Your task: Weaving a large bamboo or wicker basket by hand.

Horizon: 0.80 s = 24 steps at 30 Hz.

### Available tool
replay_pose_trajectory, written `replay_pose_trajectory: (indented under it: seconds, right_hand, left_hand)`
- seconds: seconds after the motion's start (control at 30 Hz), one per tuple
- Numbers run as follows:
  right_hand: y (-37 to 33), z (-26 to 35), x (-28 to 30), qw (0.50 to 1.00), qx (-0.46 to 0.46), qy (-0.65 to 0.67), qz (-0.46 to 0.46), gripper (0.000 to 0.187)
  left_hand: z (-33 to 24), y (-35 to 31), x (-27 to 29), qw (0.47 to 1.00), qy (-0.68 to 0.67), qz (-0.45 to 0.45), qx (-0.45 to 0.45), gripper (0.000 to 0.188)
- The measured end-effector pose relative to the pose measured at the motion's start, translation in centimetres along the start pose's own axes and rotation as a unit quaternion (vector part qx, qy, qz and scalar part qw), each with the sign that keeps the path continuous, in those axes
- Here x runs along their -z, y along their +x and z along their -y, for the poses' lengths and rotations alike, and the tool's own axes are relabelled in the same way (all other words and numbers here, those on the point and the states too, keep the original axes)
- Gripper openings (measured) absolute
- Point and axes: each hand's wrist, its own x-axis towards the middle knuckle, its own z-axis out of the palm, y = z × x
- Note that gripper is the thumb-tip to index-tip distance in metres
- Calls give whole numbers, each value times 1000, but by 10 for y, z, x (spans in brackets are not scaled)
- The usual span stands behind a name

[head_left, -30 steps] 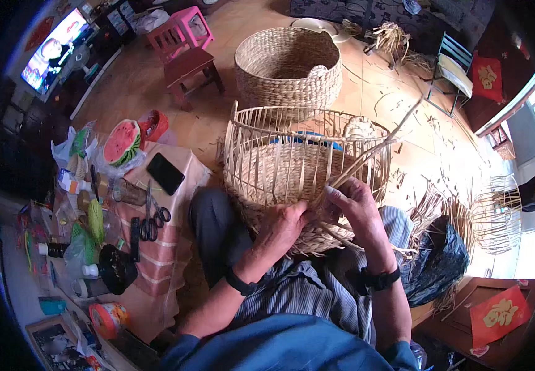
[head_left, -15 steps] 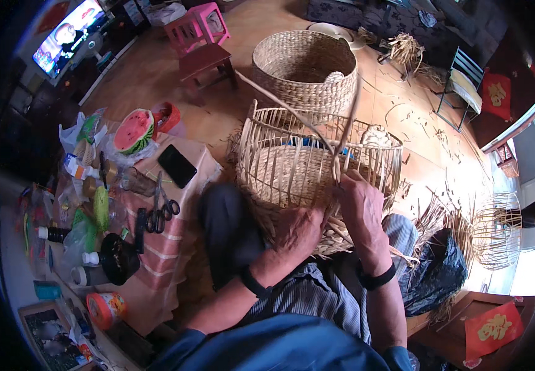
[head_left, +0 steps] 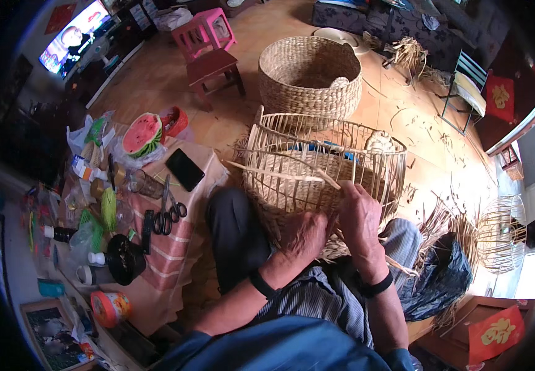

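A half-woven straw basket (head_left: 317, 196) stands between my knees, with a tightly woven lower part and bare upright stakes ringed by a rim. My left hand (head_left: 304, 236) is closed at its near wall, gripping the weave there; its fingertips are partly hidden. Just to the right, my right hand (head_left: 360, 209) pinches pale straw strands (head_left: 283, 175) beside the near stakes. Their loose ends stretch left across the stakes. A coiled pale bundle (head_left: 380, 143) sits at the basket's right rim, and something blue shows inside.
A woven basket (head_left: 307, 102) stands beyond. On the left, a cloth-covered table (head_left: 168, 247) bears scissors (head_left: 167, 216), a phone (head_left: 184, 169), cut watermelon (head_left: 142, 134) and bottles. A black plastic bag (head_left: 440, 278) and straw lie on the right; a red chair (head_left: 212, 65) stands farther off.
The strands at my right hand have swung down from pointing up and away to lying leftward across the stakes. The whole view has shifted slightly; both hands stay at the near wall.
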Motion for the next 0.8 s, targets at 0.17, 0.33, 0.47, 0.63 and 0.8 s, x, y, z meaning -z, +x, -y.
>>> replay_pose_trajectory:
  seconds: [0.17,0.33,0.47,0.63,0.8]
  right_hand:
    - [-11,-11,12,932,-44,359,-5,46]
    - [-24,-19,10,866,-169,471,-13,48]
    - [-39,-33,0,832,-215,511,-8,38]
    - [-81,-53,-8,701,-375,606,27,26]
    - [-91,-61,-11,665,-269,697,-24,24]
  left_hand:
    - [-6,3,2,993,-97,-68,-32,9]
    - [-12,5,5,999,-29,-37,1,8]
    - [-9,7,4,1000,12,-26,4,10]
    - [5,7,8,997,-62,6,-46,16]
    - [8,-8,33,988,-11,-5,-153,28]
